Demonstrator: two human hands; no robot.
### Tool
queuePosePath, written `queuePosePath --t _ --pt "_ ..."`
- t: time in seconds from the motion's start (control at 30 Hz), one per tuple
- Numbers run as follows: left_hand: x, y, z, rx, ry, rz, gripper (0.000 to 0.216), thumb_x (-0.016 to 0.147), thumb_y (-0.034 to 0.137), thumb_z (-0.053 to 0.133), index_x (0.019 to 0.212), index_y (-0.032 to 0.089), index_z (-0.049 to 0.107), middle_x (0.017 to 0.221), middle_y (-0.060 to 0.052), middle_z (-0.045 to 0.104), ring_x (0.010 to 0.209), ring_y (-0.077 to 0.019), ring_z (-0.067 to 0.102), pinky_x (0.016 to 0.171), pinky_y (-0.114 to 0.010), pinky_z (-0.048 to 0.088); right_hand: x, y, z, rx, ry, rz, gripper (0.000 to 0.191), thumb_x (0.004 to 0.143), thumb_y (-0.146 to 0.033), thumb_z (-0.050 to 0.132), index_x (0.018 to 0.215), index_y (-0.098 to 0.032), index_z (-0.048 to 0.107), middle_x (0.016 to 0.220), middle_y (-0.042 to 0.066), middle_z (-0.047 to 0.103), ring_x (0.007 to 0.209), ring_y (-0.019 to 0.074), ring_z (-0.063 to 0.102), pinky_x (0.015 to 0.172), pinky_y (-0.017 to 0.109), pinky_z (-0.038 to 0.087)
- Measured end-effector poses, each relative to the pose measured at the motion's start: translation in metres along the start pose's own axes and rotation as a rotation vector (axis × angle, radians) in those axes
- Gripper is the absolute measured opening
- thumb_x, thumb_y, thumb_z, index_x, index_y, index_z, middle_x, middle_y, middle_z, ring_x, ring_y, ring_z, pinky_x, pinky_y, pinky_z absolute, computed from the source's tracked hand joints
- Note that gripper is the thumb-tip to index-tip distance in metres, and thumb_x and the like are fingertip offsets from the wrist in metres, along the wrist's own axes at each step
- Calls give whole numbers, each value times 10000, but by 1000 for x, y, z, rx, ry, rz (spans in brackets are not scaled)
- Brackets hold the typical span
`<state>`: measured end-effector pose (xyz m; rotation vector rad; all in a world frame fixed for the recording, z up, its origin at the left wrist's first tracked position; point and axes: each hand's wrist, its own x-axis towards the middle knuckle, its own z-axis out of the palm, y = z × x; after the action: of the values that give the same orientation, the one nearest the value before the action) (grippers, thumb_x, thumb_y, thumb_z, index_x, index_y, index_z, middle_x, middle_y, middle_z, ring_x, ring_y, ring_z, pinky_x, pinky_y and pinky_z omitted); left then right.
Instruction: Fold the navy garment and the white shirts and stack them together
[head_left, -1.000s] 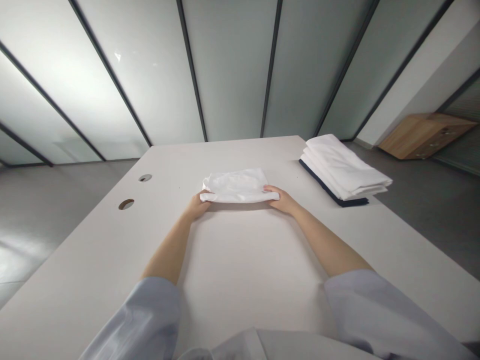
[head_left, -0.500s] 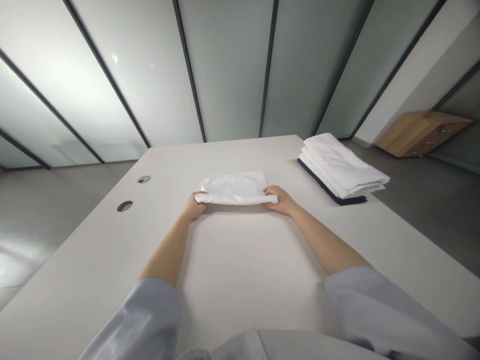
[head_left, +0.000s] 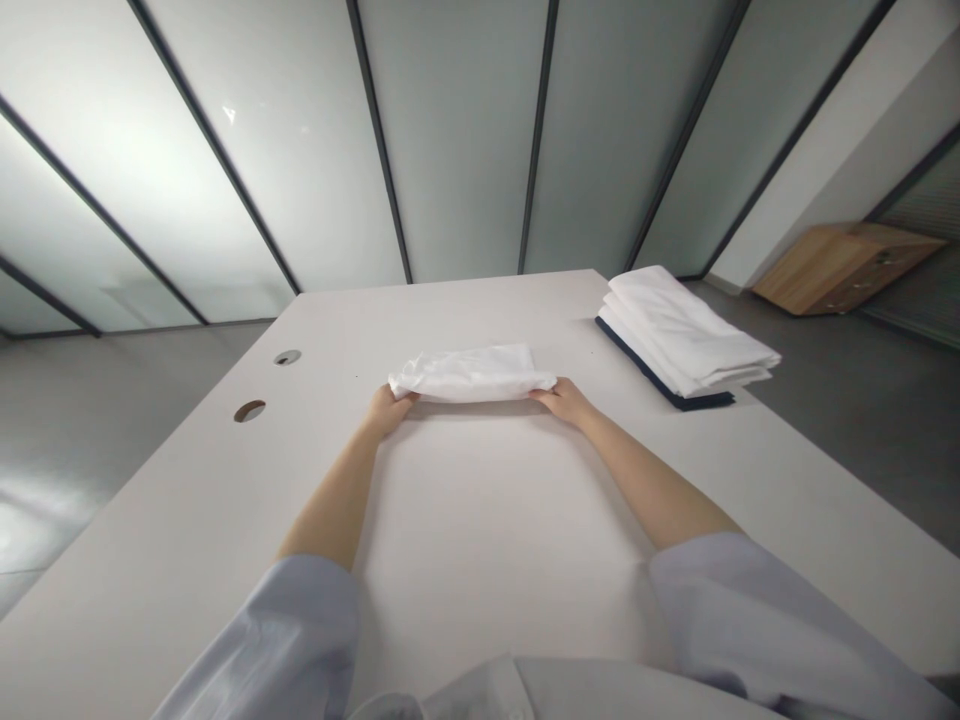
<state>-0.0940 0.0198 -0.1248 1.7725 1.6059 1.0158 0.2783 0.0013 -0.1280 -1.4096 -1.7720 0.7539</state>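
Observation:
A white cloth, folded into a narrow bundle, lies across the middle of the table, its near edge slightly raised. My left hand is closed on the near left corner, with the thumb beneath the edge. At the opposite end, my right hand grips the near right corner, and some of its fingers are hidden by the fabric. The cloth's far part rests flat, and wrinkles show at its left end.
The white table has two round holes on its left side. On the right stands a stack of folded white cloths over a dark blue one. Frosted glass panels rise behind, and a wooden cabinet is at far right.
The cloth's near edge has turned over away from me, so the rolled strip now merges with the far part. Both hands have shifted their grip slightly at the corners.

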Motion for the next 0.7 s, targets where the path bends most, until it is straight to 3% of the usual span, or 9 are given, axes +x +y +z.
queuePosePath --t 0.2,0.33,0.5,0.6,0.7 --pt "2 0 0 -77 15 22 591 696 671 565 863 112 662 711 -37 639 698 -192 574 601 -274 448 1 -8 2 135 65 46 298 773 -428 533 883 -184 665 863 24 702 864 228 616 779 311 463" --pt "0 5 0 -73 3 14 535 747 653 527 783 131 635 607 0 554 606 -145 497 512 -233 362 2 -12 5 149 114 109 246 766 -444 507 766 -205 569 731 -3 614 724 178 556 639 263 412" --pt "1 9 2 52 48 -8 452 816 575 465 719 154 597 564 8 498 572 -139 474 493 -234 312 3 -13 6 48 167 99 307 810 -506 463 704 -220 494 638 -27 530 660 159 516 602 257 376" --pt "1 8 3 120 68 -23 421 848 524 433 802 150 619 571 7 512 555 -140 481 502 -239 321 3 -11 7 -3 175 98 301 829 -489 463 815 -205 562 673 -14 583 680 170 548 634 265 406" --pt "1 6 3 115 72 -43 442 835 474 473 1062 128 629 616 1 565 563 -149 519 530 -244 374 2 -10 6 -24 185 108 395 831 -407 490 1134 -177 595 741 6 650 711 185 598 685 282 448"
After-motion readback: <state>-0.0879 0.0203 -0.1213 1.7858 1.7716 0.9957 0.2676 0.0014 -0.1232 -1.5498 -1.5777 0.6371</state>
